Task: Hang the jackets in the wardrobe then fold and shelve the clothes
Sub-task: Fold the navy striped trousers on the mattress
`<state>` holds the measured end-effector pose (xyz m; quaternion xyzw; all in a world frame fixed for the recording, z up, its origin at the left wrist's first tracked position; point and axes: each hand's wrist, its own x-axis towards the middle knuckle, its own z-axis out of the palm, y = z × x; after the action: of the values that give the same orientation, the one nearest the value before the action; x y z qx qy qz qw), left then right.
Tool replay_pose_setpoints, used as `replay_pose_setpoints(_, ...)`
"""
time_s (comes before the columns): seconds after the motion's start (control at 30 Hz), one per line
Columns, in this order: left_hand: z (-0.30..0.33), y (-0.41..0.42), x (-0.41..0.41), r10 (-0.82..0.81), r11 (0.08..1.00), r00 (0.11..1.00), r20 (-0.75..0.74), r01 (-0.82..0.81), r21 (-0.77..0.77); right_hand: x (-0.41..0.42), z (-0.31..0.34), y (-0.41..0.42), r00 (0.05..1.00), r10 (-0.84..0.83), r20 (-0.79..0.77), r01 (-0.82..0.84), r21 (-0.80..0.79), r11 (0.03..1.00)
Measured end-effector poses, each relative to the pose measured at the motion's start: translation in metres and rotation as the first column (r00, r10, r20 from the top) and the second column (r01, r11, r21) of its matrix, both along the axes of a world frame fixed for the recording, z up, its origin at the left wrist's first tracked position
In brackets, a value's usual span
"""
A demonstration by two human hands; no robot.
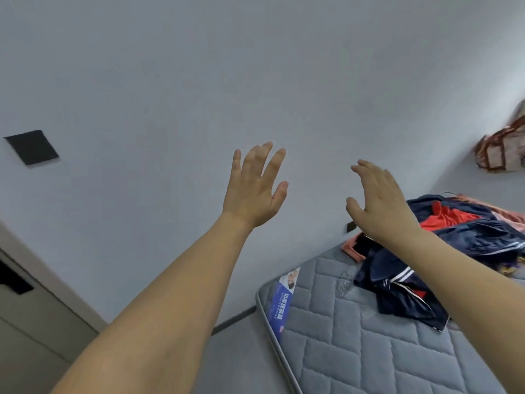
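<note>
A heap of clothes (pixel 443 251) lies crumpled on a grey quilted mattress (pixel 369 342), toward its far end, close to the wall. Most of the heap is dark navy cloth with white stripes along its edges, and a red-orange piece (pixel 446 218) shows through the top of it. A pink garment (pixel 350 248) sticks out at the heap's left edge, touching the navy cloth. How many separate garments make up the heap cannot be told, since they overlap and fold into each other; at least three colours of cloth are visible. There is one mattress, with one blue label (pixel 279 305) on its near corner.

Two bare arms reach forward, both raised in front of a plain pale wall (pixel 170 66). The left hand (pixel 252 189) has its fingers straight and spread apart, thumb out to the side, and holds nothing and touches nothing. The right hand (pixel 380 203) is also loose, its fingers slightly bent forward and its thumb held apart below them; it grasps nothing and hangs in the air in front of the heap without touching it.

One black square (pixel 31 147) sits on the wall at left. One beige bag with reddish-brown trim (pixel 500 149) hangs at the far right. A pale cabinet (pixel 34 317) stands in the lower left corner.
</note>
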<state>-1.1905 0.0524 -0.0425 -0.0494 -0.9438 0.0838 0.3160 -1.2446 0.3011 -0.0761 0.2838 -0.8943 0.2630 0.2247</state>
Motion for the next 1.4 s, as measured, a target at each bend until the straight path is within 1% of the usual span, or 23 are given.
replay_pose_setpoints(0.1, -0.019, 0.027, -0.053, -0.036, 0.999, 0.998, 0.055, 0.037, -0.013, -0.039, -0.023, 0.033, 0.998, -0.035, 0.056, 0.035, -0.005, 0.999)
replay_pose_setpoints(0.2, -0.047, 0.055, -0.107, -0.080, 0.997, 0.989, 0.125, 0.078, 0.017, -0.080, -0.055, 0.066, 0.984, -0.117, 0.135, 0.121, -0.020, 0.992)
replay_pose_setpoints(0.37, -0.108, 0.091, -0.206, -0.163, 0.985, 0.943, 0.291, 0.174, -0.014, -0.145, -0.131, 0.113, 0.920, -0.261, 0.293, 0.270, 0.012, 0.963)
replay_pose_setpoints(0.47, -0.161, 0.110, -0.272, -0.196, 0.980, 0.910, 0.366, 0.190, 0.055, -0.188, -0.188, 0.136, 0.869, -0.347, 0.351, 0.345, 0.070, 0.936)
replay_pose_setpoints(0.57, -0.233, 0.130, -0.340, -0.274, 0.962, 0.844, 0.462, 0.232, 0.147, -0.239, -0.257, 0.155, 0.799, -0.436, 0.414, 0.412, 0.150, 0.899)
replay_pose_setpoints(0.63, -0.291, 0.145, -0.383, -0.308, 0.951, 0.781, 0.543, 0.238, 0.198, -0.273, -0.309, 0.167, 0.746, -0.489, 0.452, 0.454, 0.192, 0.870)
replay_pose_setpoints(0.7, -0.356, 0.163, -0.419, -0.322, 0.946, 0.696, 0.641, 0.215, 0.242, -0.304, -0.362, 0.180, 0.668, -0.541, 0.512, 0.512, 0.212, 0.832)
replay_pose_setpoints(0.77, -0.425, 0.188, -0.447, -0.355, 0.935, 0.589, 0.726, 0.207, 0.289, -0.329, -0.418, 0.196, 0.584, -0.588, 0.559, 0.569, 0.234, 0.788)
replay_pose_setpoints(0.87, -0.520, 0.230, -0.475, -0.416, 0.909, 0.378, 0.827, 0.196, 0.368, -0.358, -0.504, 0.221, 0.500, -0.642, 0.581, 0.612, 0.288, 0.737)
replay_pose_setpoints(0.9, -0.548, 0.245, -0.483, -0.428, 0.904, 0.336, 0.839, 0.181, 0.388, -0.365, -0.532, 0.227, 0.459, -0.651, 0.604, 0.603, 0.326, 0.728)
replay_pose_setpoints(0.93, -0.576, 0.257, -0.489, -0.423, 0.906, 0.305, 0.853, 0.129, 0.403, -0.371, -0.560, 0.232, 0.408, -0.653, 0.638, 0.582, 0.368, 0.725)
replay_pose_setpoints(0.97, -0.603, 0.267, -0.494, -0.393, 0.917, 0.268, 0.879, 0.040, 0.398, -0.374, -0.588, 0.234, 0.356, -0.650, 0.671, 0.553, 0.409, 0.726)
replay_pose_setpoints(1.0, -0.630, 0.274, -0.496, -0.343, 0.932, 0.218, 0.914, -0.048, 0.361, -0.374, -0.615, 0.234, 0.317, -0.649, 0.691, 0.524, 0.443, 0.727)
replay_pose_setpoints(1.03, -0.657, 0.278, -0.495, -0.277, 0.950, 0.167, 0.946, -0.100, 0.296, -0.371, -0.641, 0.231, 0.294, -0.656, 0.695, 0.499, 0.474, 0.725)
replay_pose_setpoints(1.07, -0.683, 0.280, -0.489, -0.207, 0.968, 0.155, 0.966, -0.113, 0.226, -0.364, -0.665, 0.227, 0.300, -0.674, 0.675, 0.492, 0.496, 0.716)
replay_pose_setpoints(1.1, -0.706, 0.281, -0.479, -0.157, 0.980, 0.214, 0.964, -0.090, 0.180, -0.356, -0.685, 0.221, 0.339, -0.700, 0.629, 0.514, 0.500, 0.697)
replay_pose_setpoints(1.13, -0.725, 0.281, -0.467, -0.143, 0.985, 0.337, 0.931, -0.048, 0.168, -0.349, -0.701, 0.217, 0.391, -0.726, 0.565, 0.560, 0.480, 0.675)
replay_pose_setpoints(1.17, -0.736, 0.281, -0.456, -0.157, 0.983, 0.484, 0.861, -0.004, 0.181, -0.343, -0.715, 0.213, 0.444, -0.745, 0.498, 0.608, 0.442, 0.659)
replay_pose_setpoints(1.2, -0.743, 0.281, -0.448, -0.185, 0.977, 0.595, 0.782, 0.027, 0.210, -0.340, -0.724, 0.213, 0.484, -0.759, 0.435, 0.651, 0.400, 0.645)
replay_pose_setpoints(1.23, -0.747, 0.282, -0.443, -0.217, 0.969, 0.669, 0.711, 0.056, 0.243, -0.340, -0.729, 0.214, 0.508, -0.768, 0.389, 0.684, 0.360, 0.635)
replay_pose_setpoints(1.27, -0.751, 0.282, -0.442, -0.235, 0.961, 0.715, 0.659, 0.069, 0.268, -0.342, -0.731, 0.214, 0.522, -0.773, 0.361, 0.702, 0.332, 0.630)
replay_pose_setpoints(1.33, -0.753, 0.283, -0.441, -0.253, 0.947, 0.769, 0.587, 0.072, 0.314, -0.342, -0.732, 0.216, 0.528, -0.779, 0.339, 0.722, 0.303, 0.622)
replay_pose_setpoints(1.4, -0.751, 0.283, -0.440, -0.258, 0.941, 0.783, 0.565, 0.072, 0.330, -0.342, -0.728, 0.216, 0.527, -0.776, 0.346, 0.742, 0.259, 0.619)
